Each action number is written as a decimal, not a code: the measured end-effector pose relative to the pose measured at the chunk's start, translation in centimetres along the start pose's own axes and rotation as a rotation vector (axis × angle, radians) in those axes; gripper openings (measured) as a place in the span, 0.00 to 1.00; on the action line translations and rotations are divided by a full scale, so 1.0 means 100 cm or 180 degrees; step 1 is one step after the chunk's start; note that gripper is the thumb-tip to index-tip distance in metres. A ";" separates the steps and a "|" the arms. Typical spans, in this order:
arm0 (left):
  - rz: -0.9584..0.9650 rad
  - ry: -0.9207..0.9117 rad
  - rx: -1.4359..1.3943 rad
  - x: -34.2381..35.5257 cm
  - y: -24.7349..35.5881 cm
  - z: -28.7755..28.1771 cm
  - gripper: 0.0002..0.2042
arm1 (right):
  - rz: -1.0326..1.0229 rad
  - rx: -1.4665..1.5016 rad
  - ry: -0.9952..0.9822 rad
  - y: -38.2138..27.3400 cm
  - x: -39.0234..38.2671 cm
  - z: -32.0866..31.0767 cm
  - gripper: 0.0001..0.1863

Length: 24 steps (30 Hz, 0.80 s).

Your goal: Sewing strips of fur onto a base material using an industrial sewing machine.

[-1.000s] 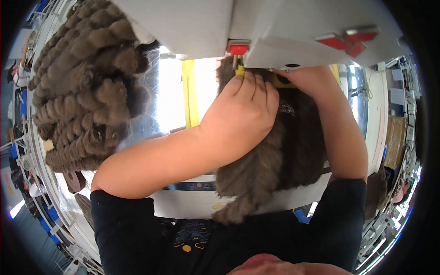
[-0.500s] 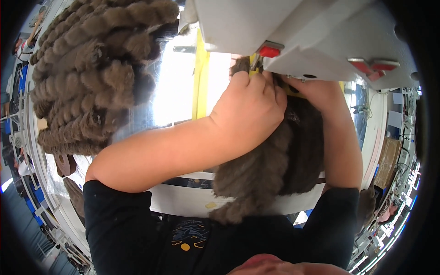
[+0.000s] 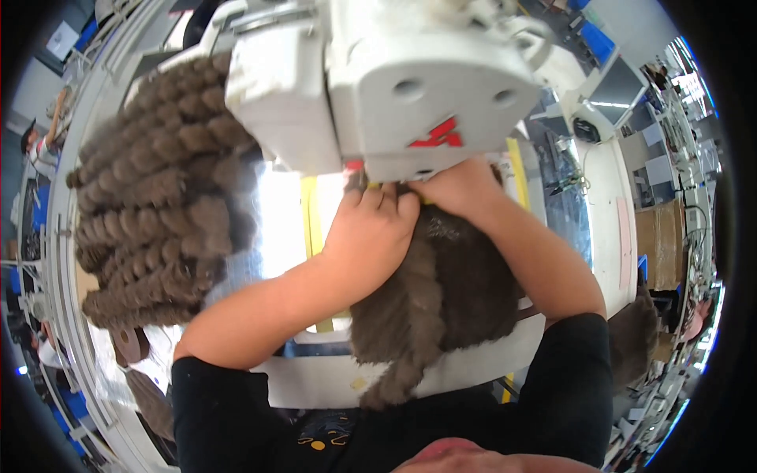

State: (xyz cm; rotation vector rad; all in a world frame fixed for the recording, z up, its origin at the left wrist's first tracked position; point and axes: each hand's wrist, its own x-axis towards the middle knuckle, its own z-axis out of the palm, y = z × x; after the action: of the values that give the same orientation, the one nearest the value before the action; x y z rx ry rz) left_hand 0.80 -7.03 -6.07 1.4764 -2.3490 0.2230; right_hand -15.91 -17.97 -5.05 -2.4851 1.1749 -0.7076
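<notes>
A brown fur piece (image 3: 481,276) lies under the white sewing machine (image 3: 441,94), its lower end hanging over the table's front edge. A twisted, rope-like fur strip (image 3: 422,307) runs down its left part. My left hand (image 3: 374,229) is closed, its fingers curled on the fur's upper edge right beside the needle area. From the right, my right hand (image 3: 461,188) grips the same fur just below the machine head, its fingertips mostly hidden there. The needle and the seam are covered by my hands and the machine.
Ridged brown fur pieces (image 3: 158,205) are heaped on the left of the table. Yellow tape strips (image 3: 311,229) run along the shiny worktop. A brown roll (image 3: 130,344) lies at the lower left, a cardboard box (image 3: 661,244) stands to the right. Another person (image 3: 38,146) is at the far left.
The view has shifted, so more of the machine head shows and my hands appear lower and farther left. Both hands stay on the fur by the needle area, and the twisted strip looks narrower.
</notes>
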 end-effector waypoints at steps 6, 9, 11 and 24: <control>0.0011 -0.0003 0.0111 -0.001 0.002 -0.002 0.10 | -0.0272 0.0416 -0.0880 -0.003 -0.034 -0.024 0.15; -0.0036 -0.0134 0.0041 0.001 0.000 -0.006 0.11 | -0.0716 0.0540 -0.0597 -0.004 -0.039 -0.022 0.15; -0.0042 -0.0089 0.0029 0.001 -0.002 -0.005 0.11 | -0.0785 0.0258 -0.0797 -0.006 -0.035 -0.024 0.16; 0.0011 -0.0211 -0.0070 -0.002 -0.007 -0.009 0.12 | -0.0598 -0.0319 -0.0962 -0.031 -0.033 -0.031 0.11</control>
State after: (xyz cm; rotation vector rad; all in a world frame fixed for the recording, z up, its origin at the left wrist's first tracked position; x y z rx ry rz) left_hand 1.74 -6.89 -5.37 1.4911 -2.3982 0.1508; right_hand -17.45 -13.64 -2.07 -2.6913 0.8965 -0.3053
